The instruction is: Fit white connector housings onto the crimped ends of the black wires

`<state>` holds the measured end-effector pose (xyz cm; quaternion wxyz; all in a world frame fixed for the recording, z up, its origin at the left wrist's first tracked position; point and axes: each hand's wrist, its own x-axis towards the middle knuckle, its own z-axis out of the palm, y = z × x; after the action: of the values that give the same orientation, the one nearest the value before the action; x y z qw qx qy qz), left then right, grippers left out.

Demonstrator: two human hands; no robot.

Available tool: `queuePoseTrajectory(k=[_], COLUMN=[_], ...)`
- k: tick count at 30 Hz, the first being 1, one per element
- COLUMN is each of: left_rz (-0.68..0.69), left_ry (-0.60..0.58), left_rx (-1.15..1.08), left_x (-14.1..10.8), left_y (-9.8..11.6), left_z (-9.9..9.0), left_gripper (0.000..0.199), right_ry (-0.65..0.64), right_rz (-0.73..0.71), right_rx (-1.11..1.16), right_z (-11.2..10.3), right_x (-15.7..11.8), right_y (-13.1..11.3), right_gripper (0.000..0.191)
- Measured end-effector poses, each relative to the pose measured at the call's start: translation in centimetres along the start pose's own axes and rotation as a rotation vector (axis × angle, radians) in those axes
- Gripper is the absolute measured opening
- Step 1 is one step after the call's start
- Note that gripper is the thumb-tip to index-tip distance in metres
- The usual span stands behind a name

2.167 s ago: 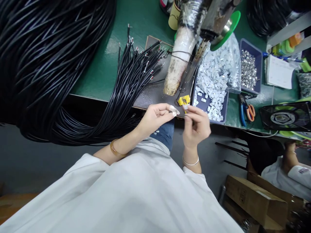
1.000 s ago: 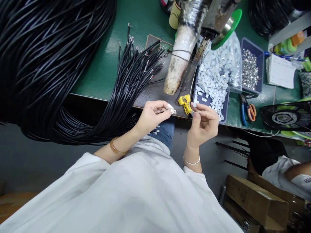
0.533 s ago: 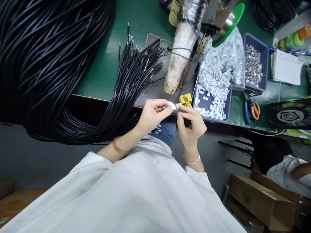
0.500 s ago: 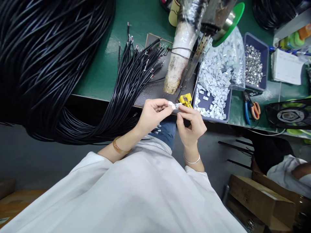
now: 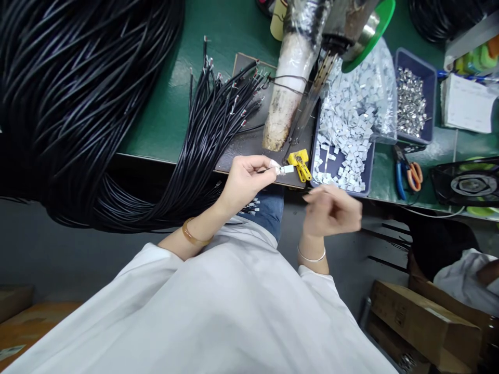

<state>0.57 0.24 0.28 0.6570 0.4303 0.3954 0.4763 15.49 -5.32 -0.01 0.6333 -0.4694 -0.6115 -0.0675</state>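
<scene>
My left hand [image 5: 251, 182] pinches the end of a thin cable at the table's front edge. A small white connector [image 5: 287, 169] sticks out to the right past my fingertips. Something white wraps one fingertip. My right hand [image 5: 332, 210], smeared by motion, is off the table edge just below the tray [image 5: 369, 174] of small white connectors [image 5: 345, 130]; whether its fingers hold anything does not show. Between the hands lies a yellow wire stripper [image 5: 300, 162]. A soldering iron [image 5: 322, 75] points down above the dark work board [image 5: 249, 148], beside a stained white tube [image 5: 283, 109].
A big bundle of black cables [image 5: 89, 93] covers the left side, with stripped ends [image 5: 230, 98] on the board. To the right are a bin of metal shells [image 5: 411, 101], pliers [image 5: 407, 174], a notepad [image 5: 470, 104] and a fan [image 5: 468, 184]. Another person [image 5: 463, 280] sits at lower right.
My right hand has let go of the connector and moved right and down, away from my left hand. The left hand stays nearly still, with the connector now in plain sight.
</scene>
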Motion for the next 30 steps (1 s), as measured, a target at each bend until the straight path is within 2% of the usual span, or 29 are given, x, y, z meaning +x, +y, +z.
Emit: queuePoseTrajectory(k=[2,3,6,9,12,20,30], left_rz=[-0.003,-0.005,-0.021,-0.048,-0.051,0.034,0.062], left_ry=[-0.006,-0.011,-0.016,-0.024,-0.014,0.027,0.015], left_rx=[-0.014,-0.02,-0.03,-0.032,-0.029,0.045,0.147], left_x=[0.2,0.3,0.6,0.8,0.9,0.8,0.8], left_y=[0.0,0.1,0.1,0.2,0.2,-0.1,0.1], left_z=[0.0,-0.1,-0.1,-0.1,0.1,0.1,-0.1], left_gripper=[0.008,0.008,0.01,0.013,0.017,0.014,0.009], right_ry=[0.147,0.147,-0.069,-0.304,-0.419,-0.407,-0.395], right_rz=[0.082,0.144,0.305,0.301,0.276,0.281,0.252], right_rx=[0.133,0.156,0.034,-0.047,-0.03,-0.016,-0.047], right_z=[-0.1,-0.2,-0.2,0.1,0.5,1.1,1.2], right_x=[0.6,0.8,0.8,0.2,-0.2,0.4,0.3], right_y=[-0.1,-0.2,-0.4,-0.2,0.2,0.1,0.3], right_gripper=[0.016,0.02,0.022,0.011,0.002,0.003,0.006])
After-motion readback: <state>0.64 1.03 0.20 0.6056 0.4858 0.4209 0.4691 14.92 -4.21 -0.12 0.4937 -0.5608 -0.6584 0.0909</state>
